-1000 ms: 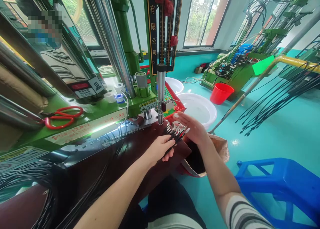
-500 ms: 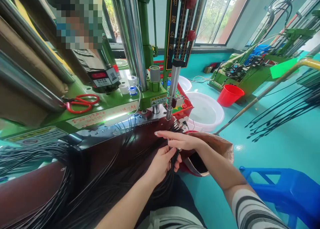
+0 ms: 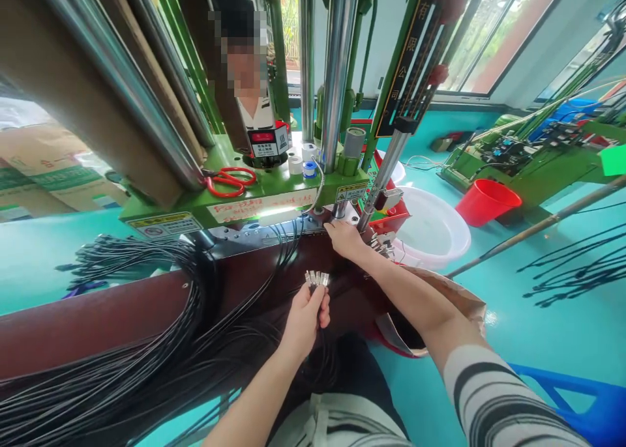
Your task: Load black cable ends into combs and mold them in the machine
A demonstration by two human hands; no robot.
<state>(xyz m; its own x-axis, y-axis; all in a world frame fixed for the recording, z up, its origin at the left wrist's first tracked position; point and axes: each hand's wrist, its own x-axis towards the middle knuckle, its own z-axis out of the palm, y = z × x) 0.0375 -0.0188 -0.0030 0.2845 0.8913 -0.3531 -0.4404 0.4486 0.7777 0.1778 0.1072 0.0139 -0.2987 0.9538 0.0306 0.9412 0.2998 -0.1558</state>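
Note:
My left hand (image 3: 306, 317) is closed around a bundle of black cables, whose silver metal connectors (image 3: 317, 279) stick up above the fingers. Below that hand the cables hang toward my lap. My right hand (image 3: 346, 240) reaches to the right end of the metal mould plate (image 3: 235, 242) at the front of the green press (image 3: 195, 216). Its fingertips are at the plate's edge, but their grip is hard to make out. Several thin black cables (image 3: 281, 255) run out of the mould across the brown table (image 3: 122, 303).
A thick bunch of black cables (image 3: 190, 303) drapes over the table at left. Red-handled scissors (image 3: 229, 181) and tape rolls (image 3: 309, 168) lie on the press. At right stand a paper-lined bin (image 3: 469, 290), a white tub (image 3: 457, 238) and a red bucket (image 3: 489, 202). A person stands behind the press.
My right hand has left the cable bundle and moved up to the mould plate. My left hand, still holding the cables, has shifted slightly left. The view has turned left.

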